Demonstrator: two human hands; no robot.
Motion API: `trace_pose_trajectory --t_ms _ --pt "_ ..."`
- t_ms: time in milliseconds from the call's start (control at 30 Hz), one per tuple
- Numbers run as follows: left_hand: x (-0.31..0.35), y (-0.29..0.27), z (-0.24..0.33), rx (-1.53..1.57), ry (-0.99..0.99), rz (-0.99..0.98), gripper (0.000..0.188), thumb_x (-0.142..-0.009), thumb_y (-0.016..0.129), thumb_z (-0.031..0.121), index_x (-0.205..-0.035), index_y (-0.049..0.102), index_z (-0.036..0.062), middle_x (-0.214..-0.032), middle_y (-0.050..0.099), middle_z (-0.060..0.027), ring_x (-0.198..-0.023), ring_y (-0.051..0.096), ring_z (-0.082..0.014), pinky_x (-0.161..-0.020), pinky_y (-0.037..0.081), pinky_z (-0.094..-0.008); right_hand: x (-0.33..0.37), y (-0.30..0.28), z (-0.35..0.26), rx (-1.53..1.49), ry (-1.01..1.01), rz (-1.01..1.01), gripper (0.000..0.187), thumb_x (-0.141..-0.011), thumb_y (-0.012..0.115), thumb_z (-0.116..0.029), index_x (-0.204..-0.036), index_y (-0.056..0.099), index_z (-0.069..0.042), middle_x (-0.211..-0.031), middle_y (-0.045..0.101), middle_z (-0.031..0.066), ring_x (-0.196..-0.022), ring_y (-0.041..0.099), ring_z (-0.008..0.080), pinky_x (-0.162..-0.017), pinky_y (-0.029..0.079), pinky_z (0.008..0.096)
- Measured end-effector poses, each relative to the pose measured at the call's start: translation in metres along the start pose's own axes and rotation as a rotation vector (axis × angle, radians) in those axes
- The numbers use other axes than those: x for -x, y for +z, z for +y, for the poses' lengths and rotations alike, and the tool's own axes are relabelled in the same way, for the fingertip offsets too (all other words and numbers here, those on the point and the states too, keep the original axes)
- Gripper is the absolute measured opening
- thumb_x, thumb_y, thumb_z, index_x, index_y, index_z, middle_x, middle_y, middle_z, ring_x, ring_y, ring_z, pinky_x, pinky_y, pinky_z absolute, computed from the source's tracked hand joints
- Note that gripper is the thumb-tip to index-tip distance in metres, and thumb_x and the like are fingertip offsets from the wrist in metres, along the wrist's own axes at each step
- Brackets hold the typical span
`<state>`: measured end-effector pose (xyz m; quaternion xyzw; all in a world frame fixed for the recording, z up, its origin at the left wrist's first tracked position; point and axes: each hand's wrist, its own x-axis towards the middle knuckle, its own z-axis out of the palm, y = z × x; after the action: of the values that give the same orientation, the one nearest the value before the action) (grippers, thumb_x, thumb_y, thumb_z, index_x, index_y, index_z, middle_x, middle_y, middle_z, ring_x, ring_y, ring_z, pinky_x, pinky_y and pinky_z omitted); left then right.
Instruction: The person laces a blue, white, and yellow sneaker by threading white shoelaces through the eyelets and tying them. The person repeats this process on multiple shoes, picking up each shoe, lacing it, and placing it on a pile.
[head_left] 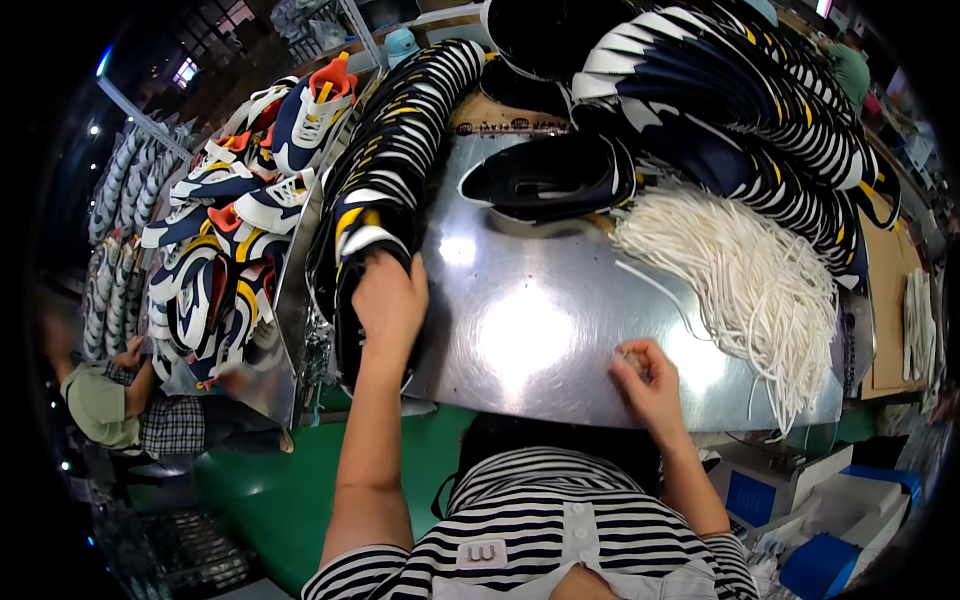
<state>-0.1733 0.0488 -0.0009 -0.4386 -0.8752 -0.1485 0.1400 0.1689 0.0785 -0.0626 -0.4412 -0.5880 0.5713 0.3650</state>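
My left hand (388, 308) is at the near end of a long row of nested shoe uppers (410, 125), its fingers closed on the nearest upper (372, 238), navy and white with a yellow patch. The fingertips are partly hidden by that upper and blurred. Over the right front of the metal tabletop, my right hand (650, 388) has its fingers curled toward the thumb, and nothing shows in it. Farther back on the metal lies a single dark shoe upper (545, 178), its opening facing up. Right of it spreads a heap of white shoelaces (735, 275), one loose lace trailing toward my right hand.
Finished-looking sneakers (235, 205) with orange linings are piled at the left behind a metal panel. More nested uppers (720, 90) curve along the back right. The metal tabletop (470, 330) ends just before my body. A co-worker (105, 400) sits at the far left; boxes stand lower right.
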Motion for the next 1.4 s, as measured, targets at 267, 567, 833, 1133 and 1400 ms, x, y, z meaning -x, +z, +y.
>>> trace_pose_trajectory --t_ms 267,567,833,1133,1400 --pt "-0.065 0.063 -0.032 0.024 0.074 -0.295 0.068 -0.092 0.055 0.052 -0.109 0.060 -0.0130 -0.103 0.064 -0.0340 -0.094 0.063 -0.0482 -0.085 0.051 -0.0515 -0.001 -0.003 0.008 0.085 0.167 -0.033 0.014 -0.089 0.070 -0.008 -0.100 0.065 -0.001 -0.087 0.067 -0.0005 -0.080 0.058 0.0049 -0.072 0.046 0.0203" --pt "-0.071 0.068 -0.057 0.223 -0.129 -0.348 0.081 -0.082 0.066 0.060 -0.126 0.056 -0.0071 -0.129 0.058 -0.0271 -0.120 0.054 -0.0420 -0.103 0.042 -0.0442 -0.030 0.020 -0.017 0.269 0.264 -0.206 0.015 -0.087 0.071 -0.007 -0.099 0.065 -0.001 -0.086 0.069 0.0006 -0.079 0.059 0.0059 -0.071 0.046 0.0205" --pt "-0.020 0.043 -0.067 0.461 0.071 -0.251 0.053 -0.088 0.069 0.032 -0.126 0.057 -0.0044 -0.127 0.058 -0.0235 -0.122 0.051 -0.0415 -0.107 0.036 -0.0448 -0.037 0.025 -0.005 0.039 0.332 -0.195 0.014 -0.088 0.070 -0.004 -0.100 0.065 -0.001 -0.089 0.067 -0.0013 -0.082 0.058 0.0044 -0.075 0.045 0.0192" --pt "-0.148 0.121 -0.075 0.288 0.302 -0.130 0.073 -0.081 0.067 0.057 -0.121 0.061 -0.0041 -0.123 0.061 -0.0251 -0.117 0.056 -0.0399 -0.101 0.043 -0.0434 -0.044 0.026 -0.011 0.287 0.336 -0.246 0.016 -0.086 0.073 -0.011 -0.100 0.069 -0.004 -0.089 0.071 0.0011 -0.078 0.060 0.0057 -0.070 0.045 0.0204" --pt "-0.108 0.103 -0.058 0.211 0.295 -0.132 0.080 -0.085 0.064 0.059 -0.124 0.055 -0.0112 -0.126 0.057 -0.0298 -0.119 0.052 -0.0441 -0.102 0.041 -0.0453 -0.047 0.016 -0.028 0.397 0.101 0.021 0.016 -0.082 0.076 -0.013 -0.092 0.069 -0.004 -0.073 0.061 -0.0054 -0.064 0.048 0.0029 -0.056 0.039 0.0211"
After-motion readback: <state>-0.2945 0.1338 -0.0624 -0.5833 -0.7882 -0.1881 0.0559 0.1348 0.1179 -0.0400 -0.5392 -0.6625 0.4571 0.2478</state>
